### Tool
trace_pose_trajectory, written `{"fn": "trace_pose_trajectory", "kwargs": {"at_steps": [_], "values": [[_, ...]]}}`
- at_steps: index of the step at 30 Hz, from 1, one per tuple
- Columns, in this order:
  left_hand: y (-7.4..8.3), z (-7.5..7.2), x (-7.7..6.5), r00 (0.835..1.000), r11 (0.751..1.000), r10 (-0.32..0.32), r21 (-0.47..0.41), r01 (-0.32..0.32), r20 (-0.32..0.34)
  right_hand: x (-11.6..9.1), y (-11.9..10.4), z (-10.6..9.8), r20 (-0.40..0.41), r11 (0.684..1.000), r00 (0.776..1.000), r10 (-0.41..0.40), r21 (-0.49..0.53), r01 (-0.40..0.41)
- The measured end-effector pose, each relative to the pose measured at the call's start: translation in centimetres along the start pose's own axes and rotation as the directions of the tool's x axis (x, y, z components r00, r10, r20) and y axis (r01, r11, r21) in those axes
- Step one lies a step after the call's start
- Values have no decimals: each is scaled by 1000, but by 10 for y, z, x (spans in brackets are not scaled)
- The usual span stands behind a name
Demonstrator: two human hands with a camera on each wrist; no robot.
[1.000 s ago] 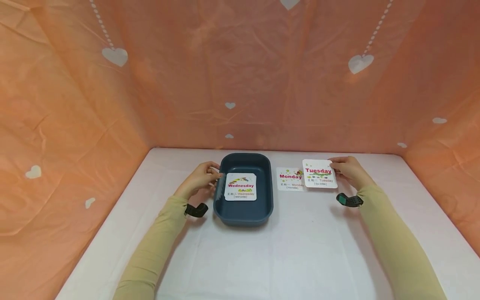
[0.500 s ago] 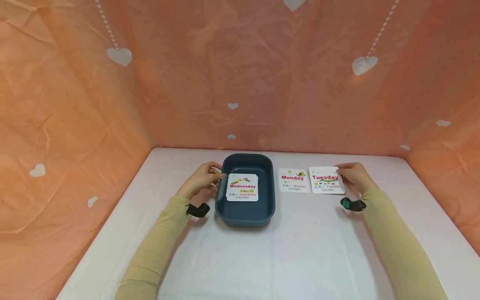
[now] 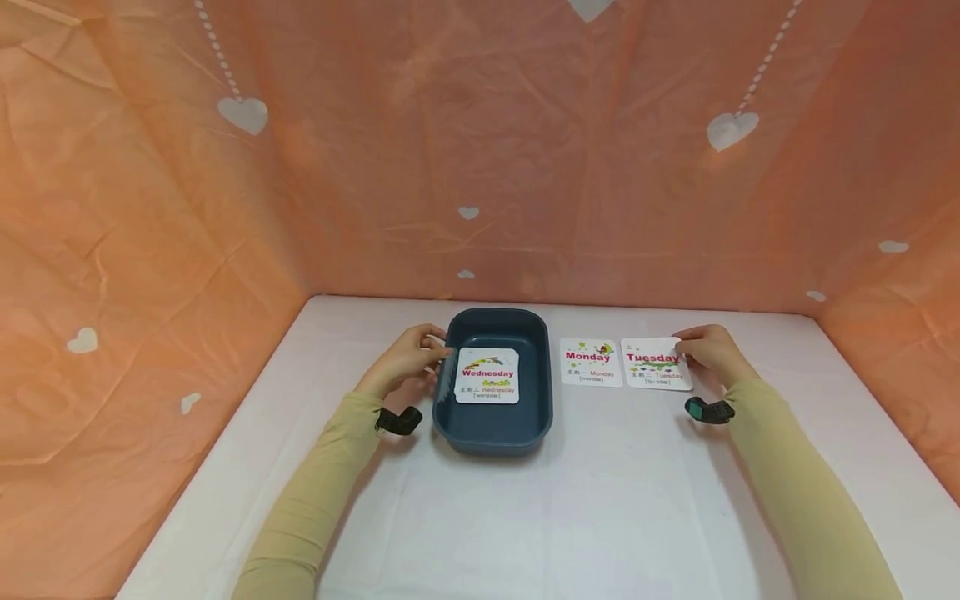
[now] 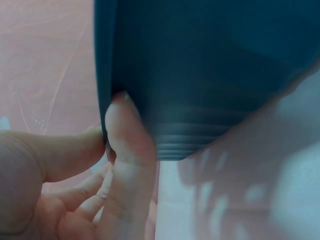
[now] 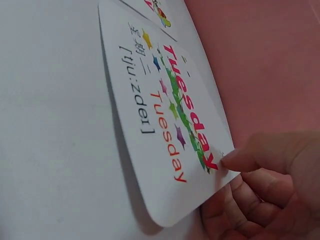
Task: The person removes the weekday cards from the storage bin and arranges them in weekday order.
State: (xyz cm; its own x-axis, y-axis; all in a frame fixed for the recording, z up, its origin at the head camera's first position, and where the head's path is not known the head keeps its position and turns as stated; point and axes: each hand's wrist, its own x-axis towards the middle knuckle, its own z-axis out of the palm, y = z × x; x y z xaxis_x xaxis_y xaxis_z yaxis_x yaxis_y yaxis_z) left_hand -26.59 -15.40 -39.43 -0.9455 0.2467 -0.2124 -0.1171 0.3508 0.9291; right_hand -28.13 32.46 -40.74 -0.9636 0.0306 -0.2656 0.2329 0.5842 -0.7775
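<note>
My left hand (image 3: 408, 360) grips the left rim of a dark blue-grey rectangular tray (image 3: 536, 417), thumb and finger pinching the wall in the left wrist view. Inside the tray lies a white "Wednesday" card (image 3: 487, 377). To its right on the table is a "Monday" card (image 3: 591, 363), flat and face up. Beside that one, with a narrow gap, is the "Tuesday" card (image 5: 165, 130). My right hand (image 3: 711, 354) pinches its right edge, thumb on the printed face and the other fingers curled beneath. A thin shadow runs along the card's edge in the right wrist view.
A white cloth covers the table (image 3: 525, 525). Orange fabric (image 3: 420, 150) with white hearts rises behind and along both sides, close past the table's back edge. Black bands (image 3: 400, 421) are worn on both wrists.
My right hand has brought the Tuesday card rightward and down, off its overlap with the Monday card, to lie beside it. My left hand keeps its hold on the tray.
</note>
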Motion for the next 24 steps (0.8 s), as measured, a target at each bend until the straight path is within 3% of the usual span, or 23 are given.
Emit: {"fn": "trace_pose_trajectory", "kwargs": {"at_steps": [8,24], "values": [[1,0,0,1000,1000,-3,1,3,-3,0,1,-4,-11,993,995,-100,-59,99],[3,1,-1,1000,1000,9,-11,-9,2,4,4,-4,-35,990,998,-53,-132,47]]}}
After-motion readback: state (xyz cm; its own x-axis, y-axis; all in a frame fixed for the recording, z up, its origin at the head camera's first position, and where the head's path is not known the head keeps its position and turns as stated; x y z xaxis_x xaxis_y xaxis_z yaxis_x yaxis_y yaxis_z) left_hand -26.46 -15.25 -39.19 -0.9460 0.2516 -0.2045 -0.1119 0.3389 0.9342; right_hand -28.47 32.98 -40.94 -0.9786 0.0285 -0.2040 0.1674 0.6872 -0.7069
